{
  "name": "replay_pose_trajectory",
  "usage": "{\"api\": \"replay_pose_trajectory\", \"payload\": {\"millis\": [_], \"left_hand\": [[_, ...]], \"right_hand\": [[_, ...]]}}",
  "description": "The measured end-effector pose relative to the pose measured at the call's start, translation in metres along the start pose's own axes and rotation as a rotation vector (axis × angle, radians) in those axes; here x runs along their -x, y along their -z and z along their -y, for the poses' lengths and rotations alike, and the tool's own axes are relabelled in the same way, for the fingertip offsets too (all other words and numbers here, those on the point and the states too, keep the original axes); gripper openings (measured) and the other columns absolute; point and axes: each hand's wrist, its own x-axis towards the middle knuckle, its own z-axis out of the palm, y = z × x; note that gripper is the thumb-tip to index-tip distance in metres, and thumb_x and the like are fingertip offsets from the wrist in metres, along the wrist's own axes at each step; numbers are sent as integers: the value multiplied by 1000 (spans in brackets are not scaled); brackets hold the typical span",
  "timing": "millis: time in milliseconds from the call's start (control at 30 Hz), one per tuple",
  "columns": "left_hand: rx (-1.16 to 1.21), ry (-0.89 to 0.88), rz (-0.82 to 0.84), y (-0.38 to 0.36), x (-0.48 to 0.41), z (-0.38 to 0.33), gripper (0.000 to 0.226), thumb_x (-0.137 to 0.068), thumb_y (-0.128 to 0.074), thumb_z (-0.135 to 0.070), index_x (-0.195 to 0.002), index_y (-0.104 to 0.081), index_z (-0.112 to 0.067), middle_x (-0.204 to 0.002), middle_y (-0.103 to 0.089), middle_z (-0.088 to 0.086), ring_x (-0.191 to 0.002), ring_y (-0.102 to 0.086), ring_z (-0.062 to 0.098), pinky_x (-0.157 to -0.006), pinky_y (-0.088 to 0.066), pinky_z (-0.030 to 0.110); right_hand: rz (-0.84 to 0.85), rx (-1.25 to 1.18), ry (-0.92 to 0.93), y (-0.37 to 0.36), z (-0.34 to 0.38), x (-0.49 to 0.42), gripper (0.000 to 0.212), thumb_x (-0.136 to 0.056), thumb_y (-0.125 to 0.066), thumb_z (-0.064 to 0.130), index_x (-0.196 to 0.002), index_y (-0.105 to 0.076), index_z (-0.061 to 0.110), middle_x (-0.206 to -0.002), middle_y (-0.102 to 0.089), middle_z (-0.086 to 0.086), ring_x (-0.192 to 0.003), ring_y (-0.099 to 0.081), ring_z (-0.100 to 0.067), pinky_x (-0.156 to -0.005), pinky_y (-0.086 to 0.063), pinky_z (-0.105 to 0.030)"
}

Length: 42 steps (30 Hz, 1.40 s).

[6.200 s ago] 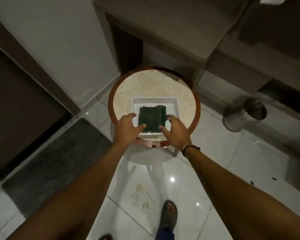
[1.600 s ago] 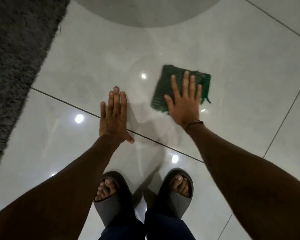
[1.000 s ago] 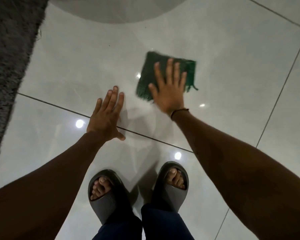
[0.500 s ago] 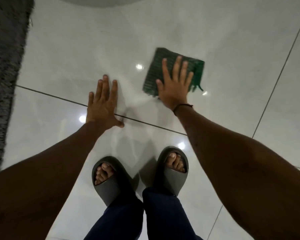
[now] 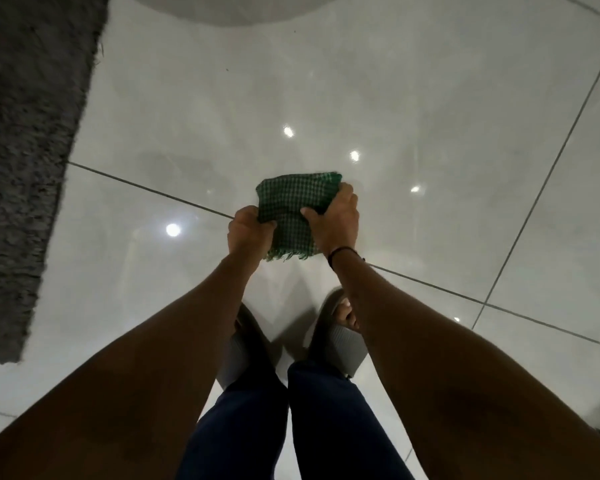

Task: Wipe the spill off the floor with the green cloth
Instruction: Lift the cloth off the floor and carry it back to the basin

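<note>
Both hands grip the green cloth (image 5: 293, 211) between them, left hand (image 5: 248, 233) and right hand (image 5: 333, 220) closed on opposite edges, above the floor (image 5: 413, 98), fringe nearest

No legible txt (any surface)

Both hands hold the green cloth (image 5: 293, 211) up off the floor (image 5: 413, 98): the left hand (image 5: 248, 233) grips its left edge in a closed fist, and the right hand (image 5: 335, 221) clasps its right side with the thumb across the front. The cloth is folded, checked green and pale, with a frayed fringe hanging at its lower edge. Below are glossy grey tiles, a dark shaggy rug (image 5: 25, 150) at the left, and two grey sandals (image 5: 340, 341) under dark blue trouser legs (image 5: 250, 427).
</note>
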Motion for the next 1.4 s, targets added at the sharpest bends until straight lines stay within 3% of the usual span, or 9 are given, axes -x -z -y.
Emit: {"api": "replay_pose_trajectory", "payload": {"millis": [167,300,500,667,867,1000,1133,1267,1400], "left_hand": [[245,103,63,62,38,-23,17,-93,-71,-14,-106,-72,-3,-100,-73,12,-95,-69,30,-74,-56,32],[537,104,70,158,101,-69,11,-91,-68,-6,-102,-70,-7,-102,-73,7,-98,-70,28,-65,-56,29],[737,-28,173,311,227,-197,16,-89,-69,1,-90,-72,-14,-110,-76,12,-104,-72,33,-85,-64,47],[832,-218,190,413,273,-318,5,-87,-75,-11,-91,-72,-13,-89,-79,3,-83,-76,20,-69,-62,33],[844,-310,-62,469,232,-435,8,-90,-78,-15,-85,-73,-14,-87,-80,4,-72,-77,14,-61,-62,29],[771,-302,-175,473,180,-483,12,-92,-77,-20,-81,-72,-21,-99,-81,7,-92,-79,27,-83,-66,44],[648,-249,-254,475,141,-500,10,-99,-67,-16,-103,-76,-19,-109,-76,1,-104,-73,21,-98,-61,39],[584,-258,-253,473,133,-505,30,-98,-57,-7,-120,-77,-16,-118,-76,5,-102,-72,20,-86,-61,27],[457,-311,-259,475,156,-504,35,-103,-55,-16,-135,-68,-16,-130,-72,7,-111,-70,25,-87,-51,25]], "right_hand": [[313,-400,-258,27,50,26,38,-91,-82,7,-125,-73,-7,-125,-76,-27,-115,-74,-43,-100,-63,-56],[404,-728,-340,110,117,93,29,-95,-77,8,-123,-75,0,-109,-79,-12,-98,-75,-29,-77,-64,-36],[394,-752,-144,286,275,194,33,-103,-70,14,-134,-71,4,-133,-76,-15,-116,-73,-29,-101,-61,-47],[240,-826,55,390,406,207,34,-99,-77,17,-130,-74,4,-121,-83,-12,-107,-82,-27,-90,-68,-40],[122,-712,270,436,526,140,46,-96,-81,16,-136,-66,0,-126,-79,-13,-111,-79,-24,-94,-67,-34],[113,-612,315,442,571,70,41,-95,-82,14,-132,-70,2,-112,-80,-8,-91,-78,-13,-73,-67,-21],[157,-470,284,436,599,14,44,-98,-71,-3,-141,-61,3,-129,-73,-24,-101,-72,-29,-70,-62,-32],[129,-264,328,432,610,-10,47,-97,-67,-8,-142,-62,3,-138,-68,-25,-125,-69,-38,-106,-60,-48],[144,-62,459,442,603,17,47,-101,-67,6,-148,-61,7,-147,-65,-19,-136,-63,-36,-118,-52,-48]]}}
